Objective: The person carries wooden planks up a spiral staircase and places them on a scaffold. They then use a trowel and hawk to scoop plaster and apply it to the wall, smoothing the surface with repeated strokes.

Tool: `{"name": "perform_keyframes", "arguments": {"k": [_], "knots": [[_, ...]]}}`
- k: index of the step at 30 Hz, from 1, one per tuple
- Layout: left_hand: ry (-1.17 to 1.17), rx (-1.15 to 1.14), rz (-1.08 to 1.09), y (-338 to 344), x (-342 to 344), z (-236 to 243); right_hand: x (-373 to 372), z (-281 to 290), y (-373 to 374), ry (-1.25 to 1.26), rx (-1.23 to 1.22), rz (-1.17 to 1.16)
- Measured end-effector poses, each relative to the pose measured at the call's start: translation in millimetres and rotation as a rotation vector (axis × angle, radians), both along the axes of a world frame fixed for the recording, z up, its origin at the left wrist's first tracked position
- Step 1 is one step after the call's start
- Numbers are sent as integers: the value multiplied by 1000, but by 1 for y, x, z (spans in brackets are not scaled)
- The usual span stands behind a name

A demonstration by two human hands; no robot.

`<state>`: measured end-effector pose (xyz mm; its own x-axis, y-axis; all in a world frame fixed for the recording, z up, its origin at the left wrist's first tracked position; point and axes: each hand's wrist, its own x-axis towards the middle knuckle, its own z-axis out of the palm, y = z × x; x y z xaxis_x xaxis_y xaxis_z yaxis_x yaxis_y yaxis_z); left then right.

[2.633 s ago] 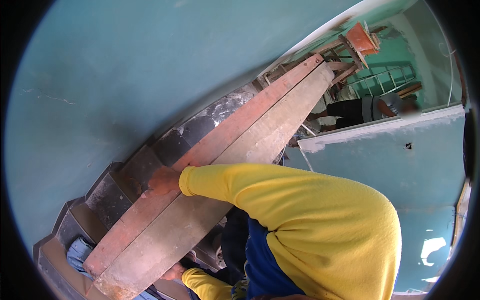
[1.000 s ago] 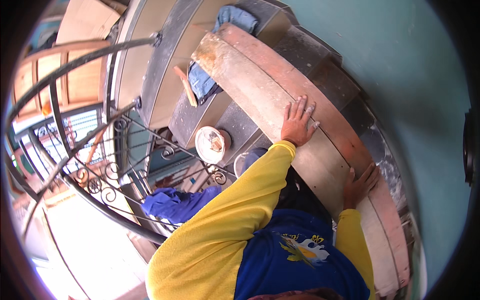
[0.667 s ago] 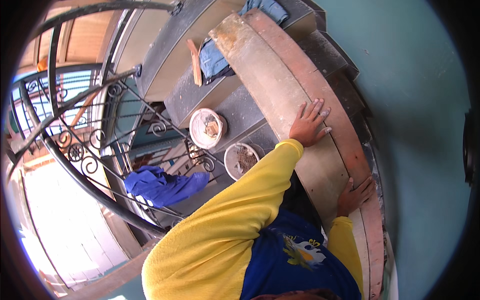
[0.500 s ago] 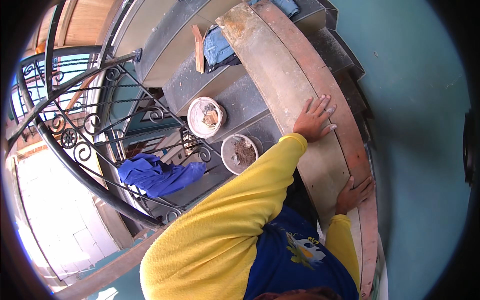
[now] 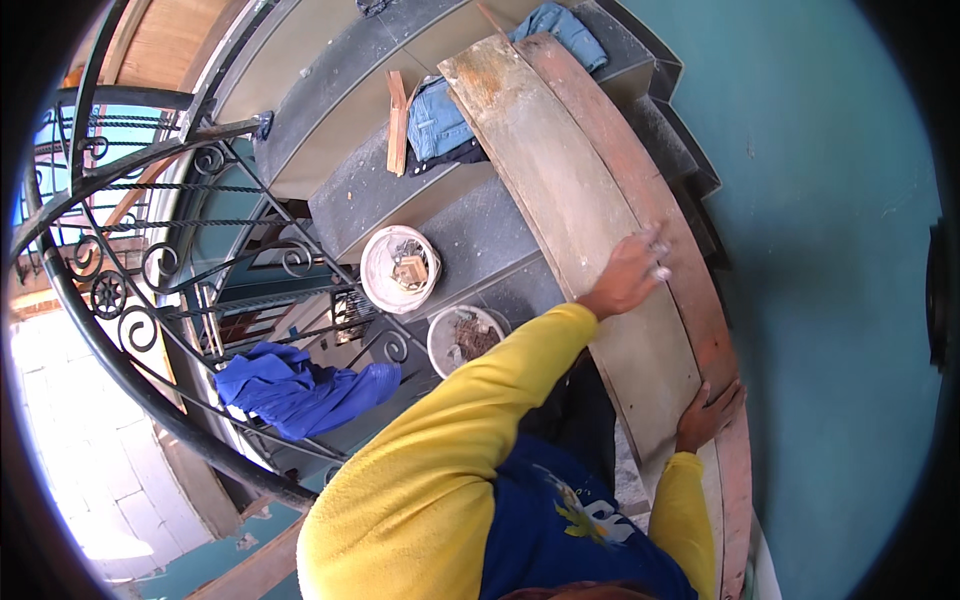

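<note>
Two long boards, one pale beige (image 5: 550,170) and one pink (image 5: 680,260), lie side by side over the stair treads. My left hand (image 5: 625,270) is over the seam at their middle, fingers bent and apart, the tips slightly blurred. Lower down, my right hand (image 5: 705,415) rests across both boards with its fingers apart. Folded blue jeans (image 5: 440,115) lie beside the boards' far end, more denim (image 5: 565,35) behind them, and short wood strips (image 5: 395,120) to the left.
Dark tiled steps (image 5: 350,200) curve beside a black scrolled railing (image 5: 185,430). A white bucket with debris (image 5: 400,270) and a second bucket (image 5: 465,340) stand on the steps. Blue cloth (image 5: 310,390) hangs on the railing. A teal wall (image 5: 820,300) runs along the right.
Since the oldest frame, the view has swung round toward the stairs and railing, and my hands shifted from the boards' edges onto their faces. Lately my left fingers have bent and blurred.
</note>
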<state>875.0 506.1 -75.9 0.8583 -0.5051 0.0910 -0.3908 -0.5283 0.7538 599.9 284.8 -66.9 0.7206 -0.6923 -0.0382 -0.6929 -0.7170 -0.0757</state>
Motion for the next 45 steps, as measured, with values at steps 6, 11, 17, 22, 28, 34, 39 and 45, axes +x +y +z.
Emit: {"name": "perform_keyframes", "arguments": {"k": [6, 11, 17, 22, 28, 34, 39, 45], "knots": [[-662, 90, 1018, 250, 125, -19, -1, -5, 9, -36, 2, 24], [-468, 772, 822, 476, 206, -137, -7, -24, 9, -110, 107, 39], [-65, 760, 205, 560, 269, -215, 1, -16, 0, -252, 135, 141], [-577, 1411, 241, 606, 259, -203, -23, -18, 15, -29, -58, -26], [-173, 1823, 177, 565, 228, -108, -25, -9, 28, -41, -40, -89], [-1047, 596, 303, 394, 111, -21, -37, -26, 31, -210, 189, -118], [-745, 383, 165, 223, -34, 68, -69, 7, 14, -497, 343, -115], [-643, 56, -183, 113, -127, 21, -195, 88, -12, -725, 6, -25]]}}
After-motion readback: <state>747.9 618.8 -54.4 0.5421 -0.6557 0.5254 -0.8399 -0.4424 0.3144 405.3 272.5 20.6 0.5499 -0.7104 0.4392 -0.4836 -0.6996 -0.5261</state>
